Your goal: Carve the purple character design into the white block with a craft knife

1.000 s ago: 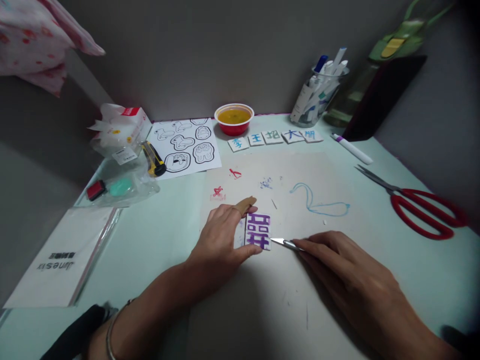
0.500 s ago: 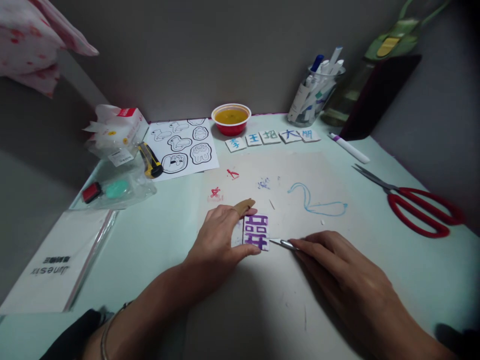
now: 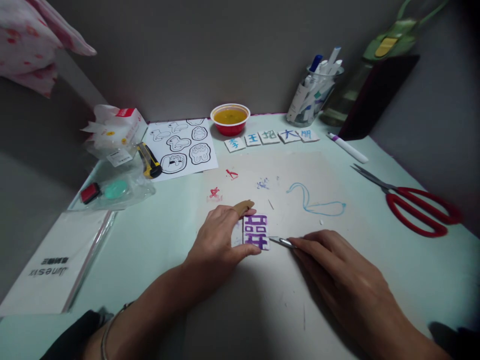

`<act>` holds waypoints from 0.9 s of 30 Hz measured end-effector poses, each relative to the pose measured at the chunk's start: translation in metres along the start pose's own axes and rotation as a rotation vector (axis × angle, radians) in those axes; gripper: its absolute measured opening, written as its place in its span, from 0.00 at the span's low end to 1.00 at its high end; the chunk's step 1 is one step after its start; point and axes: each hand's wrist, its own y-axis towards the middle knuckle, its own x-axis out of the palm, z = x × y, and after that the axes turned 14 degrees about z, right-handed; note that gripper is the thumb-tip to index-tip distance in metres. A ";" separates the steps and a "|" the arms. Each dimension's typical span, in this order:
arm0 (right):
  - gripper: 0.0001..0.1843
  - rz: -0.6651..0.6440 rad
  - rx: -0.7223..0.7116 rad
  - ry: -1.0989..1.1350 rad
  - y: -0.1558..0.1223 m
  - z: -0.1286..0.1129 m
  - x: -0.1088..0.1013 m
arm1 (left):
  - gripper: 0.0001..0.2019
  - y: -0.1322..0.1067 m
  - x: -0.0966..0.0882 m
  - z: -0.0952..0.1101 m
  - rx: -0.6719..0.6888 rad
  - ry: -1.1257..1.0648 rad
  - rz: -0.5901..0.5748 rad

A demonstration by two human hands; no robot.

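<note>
A small white square block (image 3: 256,232) with a purple character drawn on its top lies on the pale work board (image 3: 337,170). My left hand (image 3: 221,235) grips it between the thumb at the near edge and the fingers at the far edge; a tan covering wraps one fingertip. My right hand (image 3: 330,265) is closed round a thin silver craft knife (image 3: 284,242). The blade points left, its tip at the block's right edge; whether it cuts into the surface is too fine to tell.
Lettered square blocks (image 3: 270,136) line the back, near a red bowl (image 3: 230,120) of yellow liquid and a jar of pens (image 3: 313,95). Red-handled scissors (image 3: 420,210) and a marker (image 3: 348,148) lie right. A yellow-black box cutter (image 3: 150,162) rests on a printed sheet (image 3: 189,147) at left.
Both hands stay almost still, the block still held. The knife tip remains by the block's right edge, with at most a very slight shift. The whole view has drifted a few pixels.
</note>
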 end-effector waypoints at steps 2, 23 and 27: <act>0.14 0.000 -0.006 -0.018 0.000 0.000 0.000 | 0.30 0.000 0.000 0.001 -0.009 0.001 -0.003; 0.11 0.029 -0.014 -0.035 0.006 -0.003 0.003 | 0.31 0.002 0.000 0.003 -0.032 0.003 -0.015; 0.11 0.026 -0.011 -0.037 0.006 -0.004 0.002 | 0.31 0.001 0.000 0.003 -0.024 -0.007 -0.005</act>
